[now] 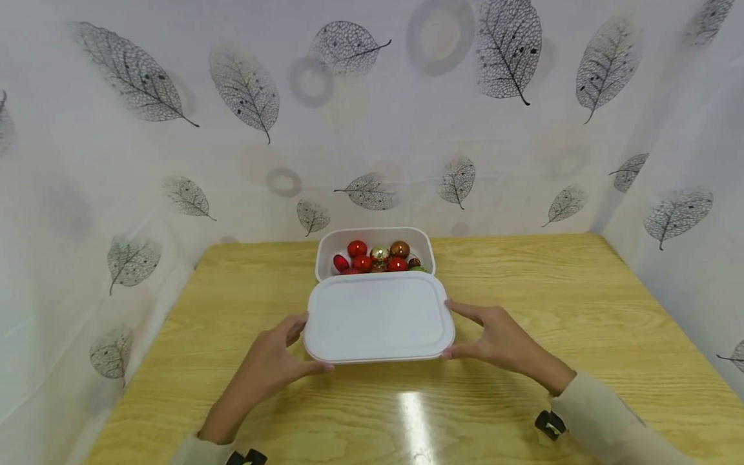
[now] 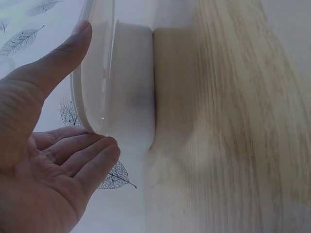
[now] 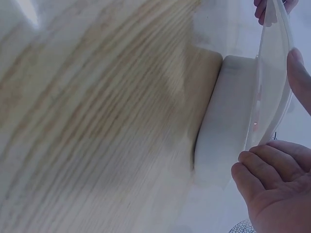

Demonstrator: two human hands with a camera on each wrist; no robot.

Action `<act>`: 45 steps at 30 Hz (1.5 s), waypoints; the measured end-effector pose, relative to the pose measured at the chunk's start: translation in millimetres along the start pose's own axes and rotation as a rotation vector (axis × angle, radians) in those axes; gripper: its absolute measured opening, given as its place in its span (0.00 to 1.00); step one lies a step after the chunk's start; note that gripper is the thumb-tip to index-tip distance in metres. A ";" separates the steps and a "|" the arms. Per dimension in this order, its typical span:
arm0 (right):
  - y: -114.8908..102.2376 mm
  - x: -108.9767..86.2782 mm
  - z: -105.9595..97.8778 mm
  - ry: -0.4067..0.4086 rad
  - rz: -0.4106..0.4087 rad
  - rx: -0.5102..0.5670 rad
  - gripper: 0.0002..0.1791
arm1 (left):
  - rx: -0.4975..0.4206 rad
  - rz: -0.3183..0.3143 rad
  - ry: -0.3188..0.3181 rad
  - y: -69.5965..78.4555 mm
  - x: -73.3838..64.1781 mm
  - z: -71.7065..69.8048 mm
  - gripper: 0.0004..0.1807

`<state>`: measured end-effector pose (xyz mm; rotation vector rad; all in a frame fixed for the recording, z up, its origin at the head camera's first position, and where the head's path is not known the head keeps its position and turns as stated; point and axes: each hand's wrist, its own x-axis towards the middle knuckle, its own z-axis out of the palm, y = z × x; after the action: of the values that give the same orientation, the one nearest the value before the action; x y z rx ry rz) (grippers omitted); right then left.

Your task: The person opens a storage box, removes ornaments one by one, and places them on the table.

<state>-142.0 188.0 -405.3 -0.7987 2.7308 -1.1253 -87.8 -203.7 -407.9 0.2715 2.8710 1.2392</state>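
Both hands hold a white rectangular lid by its short ends. My left hand has its thumb on the near left corner and fingertips at the left edge. On the other end, the thumb and fingertips of my right hand grip the right edge. Beyond and below the lid stands a white plastic box on the table. Inside are shiny balls, among them a red ball, a gold ball and a brown ball. The lid hides the near part of the box. Both wrist views show the lid tilted at the box's rim.
The wooden table runs back to a pale curtain printed with grey leaves, which also closes off the left and right sides. A bright reflection lies on the tabletop near the front. Dark bands are at both sleeve cuffs.
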 end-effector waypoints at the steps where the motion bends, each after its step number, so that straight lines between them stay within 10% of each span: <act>1: -0.6 -1.9 0.0 -0.002 0.000 -0.004 0.52 | 0.008 -0.005 0.000 0.6 -1.6 0.1 0.55; 21: -3.9 -29.1 9.9 0.006 -0.037 -0.002 0.50 | 0.091 -0.067 -0.008 9.4 -26.4 5.6 0.55; 45: 11.5 -22.3 32.0 -0.092 -0.008 -0.073 0.54 | 0.189 -0.107 -0.105 -6.2 -22.8 18.9 0.58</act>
<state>-119.3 185.6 -439.0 -0.8494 2.7081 -0.9701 -64.9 -197.8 -426.8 0.1743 2.8713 0.9107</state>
